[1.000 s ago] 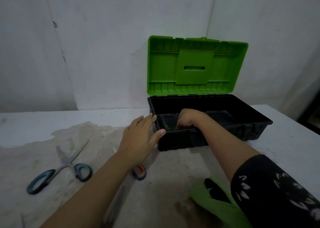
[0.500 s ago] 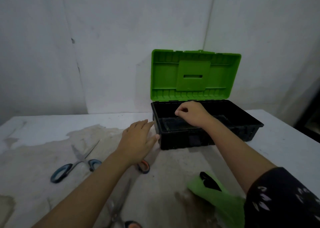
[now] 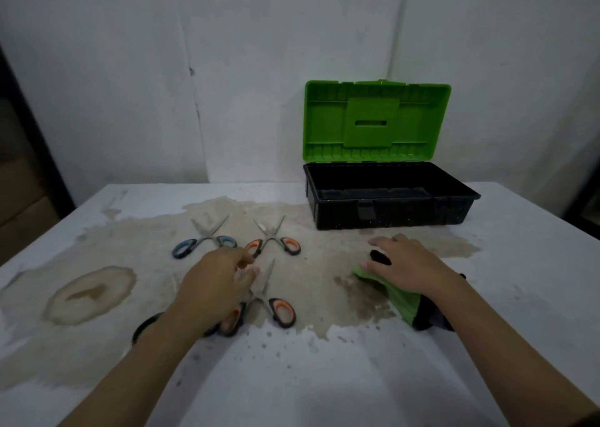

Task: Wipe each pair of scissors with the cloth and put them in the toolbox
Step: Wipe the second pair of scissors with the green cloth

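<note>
The left hand is spread loosely over the nearest scissors, its grip open and nothing clasped; contact with the blades cannot be told. The right hand is laid flat, fingers extended, on the green cloth. Three pairs of scissors are counted clearly on the stained worktop: blue-handled scissors, far orange-handled scissors and near orange-handled scissors. A dark loop beneath the left wrist cannot be identified. One toolbox stands open behind.
</note>
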{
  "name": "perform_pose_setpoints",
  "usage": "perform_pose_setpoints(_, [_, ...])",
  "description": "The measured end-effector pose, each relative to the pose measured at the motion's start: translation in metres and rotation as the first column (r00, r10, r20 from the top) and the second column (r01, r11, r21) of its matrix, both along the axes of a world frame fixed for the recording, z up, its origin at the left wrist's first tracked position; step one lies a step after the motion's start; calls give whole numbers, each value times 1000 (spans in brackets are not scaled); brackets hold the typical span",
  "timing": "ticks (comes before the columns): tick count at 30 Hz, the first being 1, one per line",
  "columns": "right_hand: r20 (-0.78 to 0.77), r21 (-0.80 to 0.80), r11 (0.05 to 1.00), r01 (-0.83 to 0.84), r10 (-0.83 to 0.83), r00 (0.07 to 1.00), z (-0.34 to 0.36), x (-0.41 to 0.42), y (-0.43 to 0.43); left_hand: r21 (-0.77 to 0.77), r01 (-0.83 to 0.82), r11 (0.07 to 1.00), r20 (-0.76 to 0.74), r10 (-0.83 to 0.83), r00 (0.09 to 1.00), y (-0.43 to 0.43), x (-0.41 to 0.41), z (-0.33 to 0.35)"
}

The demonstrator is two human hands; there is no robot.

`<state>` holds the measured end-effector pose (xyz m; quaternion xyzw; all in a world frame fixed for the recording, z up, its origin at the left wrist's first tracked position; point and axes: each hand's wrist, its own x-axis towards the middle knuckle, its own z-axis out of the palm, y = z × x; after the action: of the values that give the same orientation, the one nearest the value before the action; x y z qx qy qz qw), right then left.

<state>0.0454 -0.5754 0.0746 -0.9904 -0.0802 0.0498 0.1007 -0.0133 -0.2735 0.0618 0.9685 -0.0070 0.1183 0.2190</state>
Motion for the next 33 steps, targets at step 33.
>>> perform_pose_setpoints(33, [527,561,781,-274,-82,846,-4,-34,56,-737,-141,661,-227,-45,973,-36,-23,15])
